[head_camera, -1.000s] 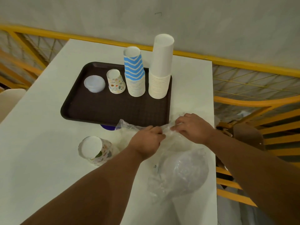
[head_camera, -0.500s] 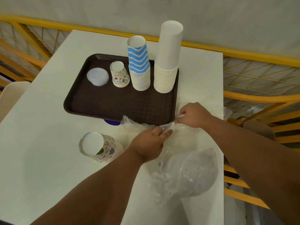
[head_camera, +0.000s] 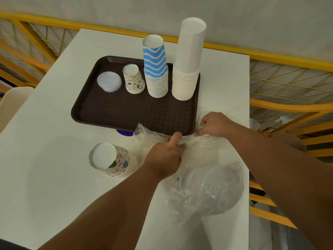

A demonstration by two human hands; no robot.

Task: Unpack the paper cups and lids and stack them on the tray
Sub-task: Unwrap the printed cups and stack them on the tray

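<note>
A dark brown tray (head_camera: 115, 112) lies on the white table. On it stand a stack of clear lids (head_camera: 109, 81), a few patterned cups (head_camera: 134, 79), a blue-striped cup stack (head_camera: 155, 69) and a tall white cup stack (head_camera: 187, 65). Just in front of the tray lies a clear plastic bag (head_camera: 198, 150). My left hand (head_camera: 164, 156) pinches the bag's top edge, and my right hand (head_camera: 213, 125) grips the same edge further right. What the bag holds is blurred. A stack of patterned cups (head_camera: 110, 159) lies on its side left of my left hand.
A second crumpled clear bag (head_camera: 209, 192) with lids lies near the table's right front. A blue round thing (head_camera: 124, 132) peeks from under the tray's front edge. A yellow railing (head_camera: 270, 56) runs behind and to the right. A pale chair (head_camera: 12, 101) is at left.
My hands have drawn apart along the bag's edge, the right one toward the tray's corner. The view has shifted slightly forward.
</note>
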